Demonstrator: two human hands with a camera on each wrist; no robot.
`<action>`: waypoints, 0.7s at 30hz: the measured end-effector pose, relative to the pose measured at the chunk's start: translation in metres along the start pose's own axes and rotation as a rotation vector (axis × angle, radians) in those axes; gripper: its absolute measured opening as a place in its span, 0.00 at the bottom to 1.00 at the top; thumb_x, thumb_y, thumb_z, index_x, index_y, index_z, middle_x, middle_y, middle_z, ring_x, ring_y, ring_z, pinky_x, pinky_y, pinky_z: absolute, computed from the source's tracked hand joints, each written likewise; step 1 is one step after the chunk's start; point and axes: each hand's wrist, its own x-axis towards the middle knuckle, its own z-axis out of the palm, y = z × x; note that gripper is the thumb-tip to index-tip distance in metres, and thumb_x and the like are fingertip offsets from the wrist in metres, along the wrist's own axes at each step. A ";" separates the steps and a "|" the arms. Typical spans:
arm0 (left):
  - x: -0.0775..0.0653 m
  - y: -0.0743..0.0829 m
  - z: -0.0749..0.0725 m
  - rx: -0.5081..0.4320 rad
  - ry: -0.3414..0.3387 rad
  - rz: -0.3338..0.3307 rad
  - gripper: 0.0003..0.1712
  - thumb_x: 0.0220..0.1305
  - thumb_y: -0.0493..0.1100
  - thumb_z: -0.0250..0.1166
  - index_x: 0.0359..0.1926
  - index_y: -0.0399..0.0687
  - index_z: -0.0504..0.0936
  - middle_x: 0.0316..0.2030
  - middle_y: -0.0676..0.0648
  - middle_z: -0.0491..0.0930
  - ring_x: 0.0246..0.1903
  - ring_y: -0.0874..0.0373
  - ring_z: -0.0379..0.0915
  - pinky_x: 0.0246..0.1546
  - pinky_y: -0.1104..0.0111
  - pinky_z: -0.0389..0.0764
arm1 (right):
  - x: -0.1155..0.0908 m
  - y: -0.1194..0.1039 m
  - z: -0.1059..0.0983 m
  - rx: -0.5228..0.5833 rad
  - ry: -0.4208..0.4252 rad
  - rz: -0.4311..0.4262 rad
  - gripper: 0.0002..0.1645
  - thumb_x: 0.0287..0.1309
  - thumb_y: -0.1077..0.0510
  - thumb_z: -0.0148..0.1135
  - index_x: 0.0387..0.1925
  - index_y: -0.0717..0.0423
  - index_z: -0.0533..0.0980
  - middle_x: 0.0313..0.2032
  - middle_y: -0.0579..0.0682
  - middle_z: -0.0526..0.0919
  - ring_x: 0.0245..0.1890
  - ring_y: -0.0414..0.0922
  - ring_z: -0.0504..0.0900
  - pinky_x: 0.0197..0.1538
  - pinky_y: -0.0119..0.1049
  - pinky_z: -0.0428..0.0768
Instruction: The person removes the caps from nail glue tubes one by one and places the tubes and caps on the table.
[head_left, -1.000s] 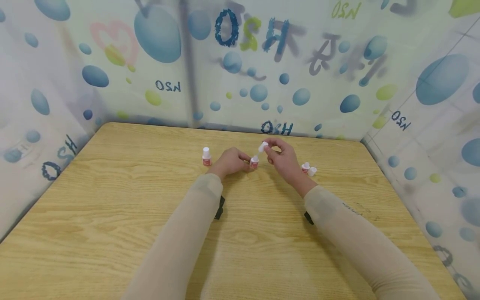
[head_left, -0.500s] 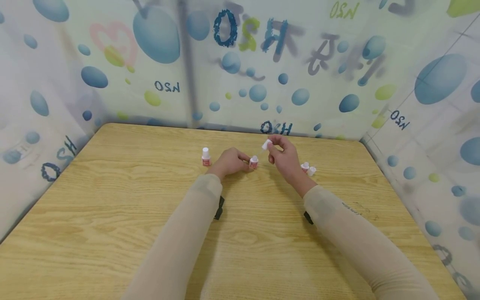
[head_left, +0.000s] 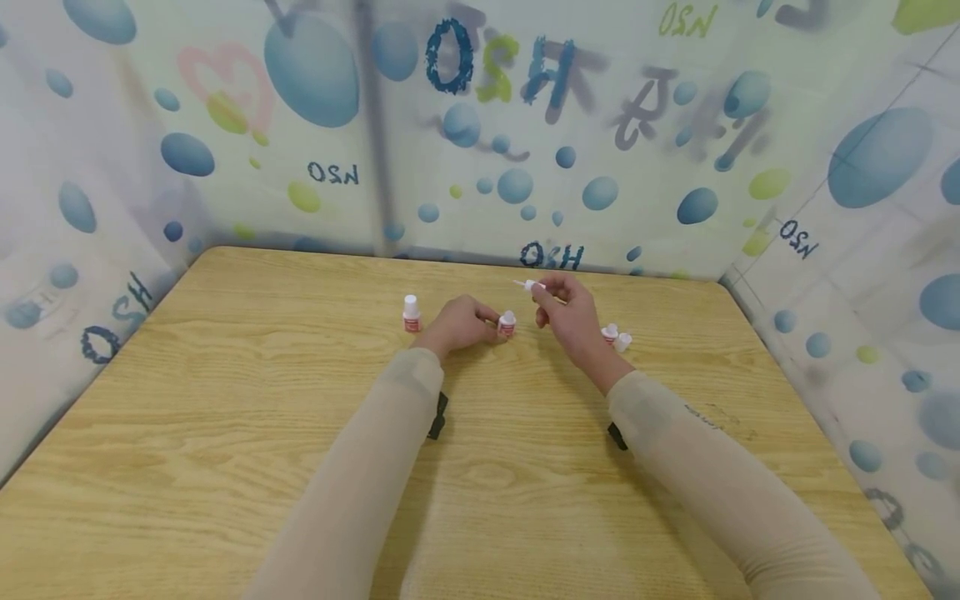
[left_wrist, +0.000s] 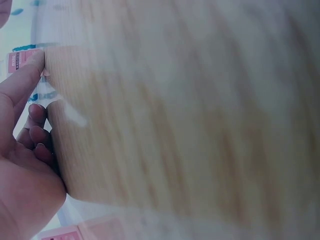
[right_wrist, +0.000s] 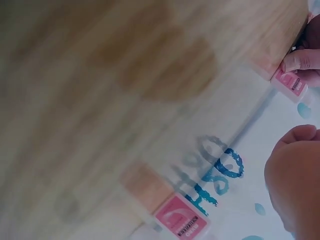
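Near the back of the table, my left hand (head_left: pixel 467 322) holds a small white bottle (head_left: pixel 507 325) with a red-pink label, which stands uncapped. In the left wrist view a fingertip lies on the bottle's label (left_wrist: pixel 17 61). To the right and a little higher, my right hand (head_left: pixel 568 310) pinches a white cap (head_left: pixel 534 286) with a thin pale stem pointing left, apart from the bottle's neck. The right wrist view shows part of the right hand (right_wrist: pixel 295 182), but the cap is hidden there.
A capped bottle (head_left: pixel 412 314) of the same kind stands left of my left hand. Beyond my right wrist are another bottle (head_left: pixel 610 334) and a loose white cap (head_left: pixel 624 342). A patterned wall (head_left: pixel 480 208) rises behind the wooden table (head_left: pixel 300 358).
My right hand has lifted the cap's stem out of the bottle's neck and up to the right, then tilted the stem to point left. My left hand has stayed at the bottle.
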 end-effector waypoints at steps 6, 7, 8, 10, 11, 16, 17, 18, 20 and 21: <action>0.000 -0.001 -0.001 0.002 -0.002 0.004 0.23 0.65 0.46 0.76 0.60 0.50 0.89 0.66 0.46 0.84 0.71 0.46 0.73 0.76 0.52 0.69 | 0.001 0.003 -0.002 -0.022 0.024 0.036 0.12 0.74 0.49 0.66 0.46 0.50 0.74 0.39 0.57 0.82 0.28 0.41 0.80 0.42 0.32 0.82; 0.000 -0.001 -0.001 0.003 -0.004 0.002 0.23 0.65 0.46 0.76 0.61 0.50 0.88 0.66 0.46 0.84 0.71 0.46 0.73 0.76 0.52 0.69 | 0.001 0.004 -0.002 -0.042 0.024 0.042 0.11 0.73 0.50 0.66 0.45 0.50 0.74 0.37 0.56 0.82 0.29 0.41 0.80 0.42 0.33 0.82; 0.000 -0.001 -0.001 0.002 -0.004 0.000 0.23 0.65 0.45 0.75 0.61 0.50 0.88 0.66 0.45 0.84 0.71 0.46 0.73 0.76 0.52 0.69 | 0.001 0.005 -0.003 -0.062 0.020 0.054 0.11 0.72 0.50 0.67 0.43 0.51 0.74 0.35 0.54 0.81 0.29 0.42 0.80 0.42 0.33 0.82; -0.001 -0.001 -0.001 0.005 -0.007 -0.004 0.23 0.65 0.46 0.75 0.61 0.50 0.88 0.66 0.45 0.84 0.71 0.46 0.73 0.76 0.52 0.69 | 0.001 0.007 -0.003 -0.116 -0.009 0.083 0.11 0.72 0.51 0.67 0.42 0.53 0.75 0.35 0.52 0.81 0.31 0.42 0.80 0.42 0.33 0.81; -0.001 -0.001 -0.001 0.006 -0.007 -0.005 0.23 0.65 0.46 0.75 0.61 0.50 0.88 0.66 0.45 0.84 0.71 0.46 0.73 0.76 0.52 0.69 | 0.000 0.008 -0.003 -0.139 -0.029 0.095 0.11 0.72 0.52 0.68 0.43 0.54 0.76 0.37 0.51 0.81 0.32 0.42 0.80 0.42 0.32 0.81; 0.000 -0.001 0.000 0.019 0.006 0.009 0.23 0.65 0.46 0.75 0.60 0.49 0.89 0.65 0.45 0.84 0.69 0.47 0.74 0.74 0.53 0.71 | -0.001 0.010 -0.001 -0.221 -0.143 0.095 0.21 0.75 0.55 0.65 0.65 0.55 0.77 0.53 0.55 0.81 0.38 0.43 0.78 0.41 0.31 0.79; 0.001 -0.001 0.000 0.020 0.009 0.013 0.23 0.64 0.46 0.75 0.60 0.49 0.89 0.65 0.45 0.85 0.69 0.47 0.75 0.74 0.53 0.71 | -0.001 0.010 0.000 -0.233 -0.157 0.090 0.24 0.75 0.55 0.64 0.68 0.55 0.76 0.56 0.56 0.80 0.38 0.43 0.78 0.40 0.30 0.79; 0.001 -0.001 -0.001 0.020 0.010 0.016 0.23 0.64 0.46 0.75 0.60 0.49 0.89 0.65 0.45 0.85 0.69 0.47 0.75 0.74 0.53 0.71 | -0.002 0.010 0.001 -0.243 -0.168 0.087 0.26 0.76 0.56 0.63 0.71 0.54 0.75 0.58 0.58 0.80 0.38 0.43 0.78 0.40 0.30 0.79; 0.001 -0.001 -0.001 0.016 0.012 0.018 0.23 0.64 0.46 0.75 0.59 0.49 0.89 0.64 0.45 0.85 0.69 0.46 0.74 0.74 0.53 0.71 | -0.002 0.010 0.003 -0.264 -0.179 0.096 0.27 0.76 0.57 0.62 0.72 0.52 0.74 0.58 0.58 0.79 0.36 0.43 0.78 0.39 0.30 0.78; 0.001 -0.001 -0.001 0.011 0.012 0.020 0.22 0.64 0.45 0.76 0.59 0.49 0.89 0.64 0.45 0.85 0.69 0.46 0.74 0.74 0.53 0.71 | -0.002 0.011 0.004 -0.264 -0.180 0.103 0.26 0.76 0.58 0.62 0.72 0.54 0.74 0.59 0.59 0.79 0.36 0.42 0.79 0.39 0.29 0.79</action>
